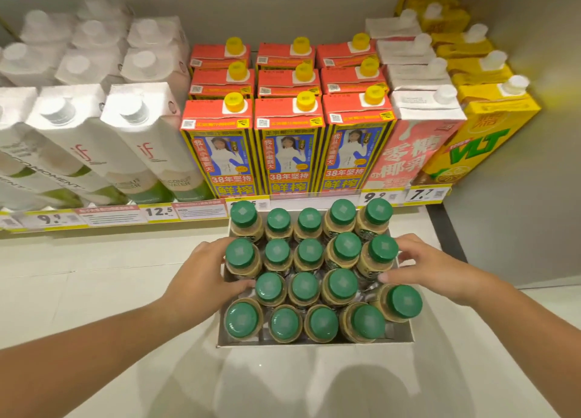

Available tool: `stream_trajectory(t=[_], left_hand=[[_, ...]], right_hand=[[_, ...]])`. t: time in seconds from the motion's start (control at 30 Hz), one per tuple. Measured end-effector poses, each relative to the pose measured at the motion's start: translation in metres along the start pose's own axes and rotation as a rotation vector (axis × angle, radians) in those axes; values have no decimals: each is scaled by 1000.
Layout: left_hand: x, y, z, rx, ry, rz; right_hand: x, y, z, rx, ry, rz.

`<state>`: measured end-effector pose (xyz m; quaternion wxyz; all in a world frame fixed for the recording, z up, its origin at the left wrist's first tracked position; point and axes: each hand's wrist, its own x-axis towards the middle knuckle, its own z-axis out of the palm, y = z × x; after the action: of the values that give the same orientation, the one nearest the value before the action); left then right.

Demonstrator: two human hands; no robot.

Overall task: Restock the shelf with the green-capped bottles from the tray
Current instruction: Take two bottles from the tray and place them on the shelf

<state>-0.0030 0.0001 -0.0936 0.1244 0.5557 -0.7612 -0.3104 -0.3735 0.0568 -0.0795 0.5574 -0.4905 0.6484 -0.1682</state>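
Head view looks down on a shallow white cardboard tray (314,346) packed with small beige bottles with round green screw caps (309,250), standing in four rough rows just below the front edge of a white store shelf (94,260). Most bottles stand upright; the one at the right end of the third row (399,301) tilts outward over the tray's right wall.

The left hand (201,281) rests against the tray's left side, fingers loosely curled beside the left-end bottle of the second row (241,257), thumb reaching in toward the third row; it touches the bottles but is not closed around any. The right hand (430,268) mirrors it on the right side, fingers spread around the right-end bottle of the second row (379,254), thumb tip just beside the tilted bottle; whether it truly grips that bottle I cannot tell.

On the upper shelf behind stand tall white cartons with grey caps (125,141) at left, red and blue cartons with yellow caps (286,141) in the middle, then a pink carton (418,147) and a yellow carton (484,134) at right. Price tags (158,211) line the yellow shelf edge strip (47,227).
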Motion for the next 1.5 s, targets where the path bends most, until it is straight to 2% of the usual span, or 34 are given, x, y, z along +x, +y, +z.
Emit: stream_trajectory(t=[0.1,0.2,0.3,0.4,0.67,0.9,1.03,1.27,1.4,1.5], left_hand=[[-2,4,2,34,24,12],[-1,7,0,16,18,3],[0,12,-14,8,44,6],[4,37,-40,-71,96,88],[28,158,-126,-244,63,293],[40,269,-226,-441,63,430],[39,330,-302,-534,160,556],[50,445,-405,-641,272,754],[79,497,-431,-600,460,726],[116,529,-441,-593,556,665]], right_hand=[[7,-2,4,-51,61,25],[9,-2,11,-124,195,-42],[-2,-6,9,-63,303,-125],[-17,-32,-1,-21,356,-200],[-72,-149,-35,100,430,-247],[-145,-290,-83,175,611,-382],[-205,-384,-113,145,746,-505],[-272,-501,-182,185,845,-822],[-257,-534,-237,220,916,-875],[-239,-556,-278,231,905,-915]])
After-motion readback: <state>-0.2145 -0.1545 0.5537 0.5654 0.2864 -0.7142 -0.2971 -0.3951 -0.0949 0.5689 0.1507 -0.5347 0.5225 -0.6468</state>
